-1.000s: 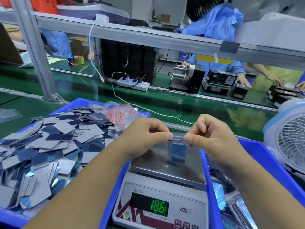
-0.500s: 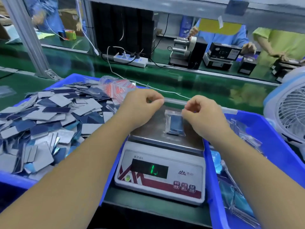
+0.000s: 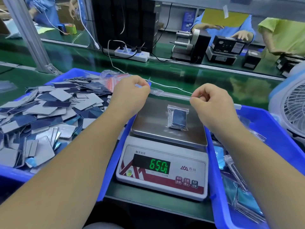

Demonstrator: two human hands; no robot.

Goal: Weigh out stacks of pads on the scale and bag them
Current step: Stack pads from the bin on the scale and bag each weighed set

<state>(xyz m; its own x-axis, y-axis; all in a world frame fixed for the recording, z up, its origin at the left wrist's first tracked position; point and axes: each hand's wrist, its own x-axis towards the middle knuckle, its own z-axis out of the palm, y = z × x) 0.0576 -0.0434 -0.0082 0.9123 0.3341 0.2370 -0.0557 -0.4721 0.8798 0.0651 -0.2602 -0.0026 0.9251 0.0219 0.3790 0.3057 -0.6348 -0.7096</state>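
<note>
Resting near the scale platform's right edge, the bagged pads register weight; left hand and right hand, curled, apart, touch nothing.

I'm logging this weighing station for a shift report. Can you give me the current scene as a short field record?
scale pan: one sealed bag of pads lying on it, untouched
scale display: seems to read 650
left hand: curled, above pan's far left corner
right hand: curled, beside the bag
left bin: loose pads
right bin: filled bags
</note>
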